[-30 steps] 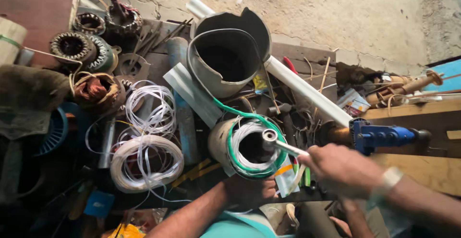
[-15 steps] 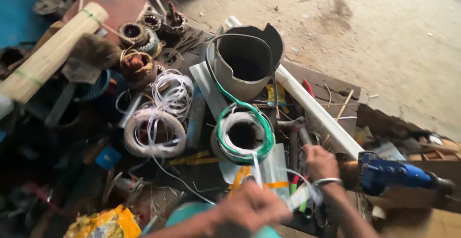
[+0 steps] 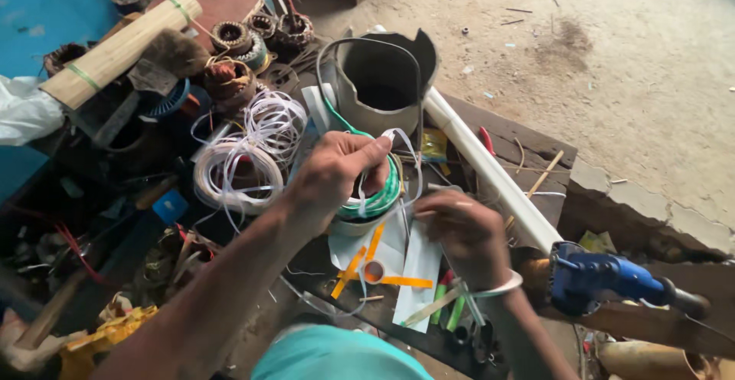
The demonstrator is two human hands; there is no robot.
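Note:
A round coil wound with green wire [image 3: 377,198] sits in the middle of a cluttered bench. My left hand [image 3: 337,171] reaches over it from the lower left and pinches a thin white strip [image 3: 404,150] between thumb and fingers. The strip loops over the coil and runs down to my right hand [image 3: 459,234]. That hand is curled shut on the strip just right of the coil, with a white band on its wrist. Orange-handled scissors [image 3: 369,270] lie on white paper sheets [image 3: 419,276] below the coil.
A dented grey metal bucket [image 3: 383,73] stands behind the coil. A long white pipe [image 3: 490,175] runs diagonally to a blue power drill [image 3: 605,276] at right. White wire coils [image 3: 237,175], copper-wound motor stators [image 3: 230,37] and a bamboo roll [image 3: 122,47] crowd the left.
My left hand has come up from the lower edge and now sits over the green coil holding the white strip. My right hand has moved left towards the coil. The view has shifted.

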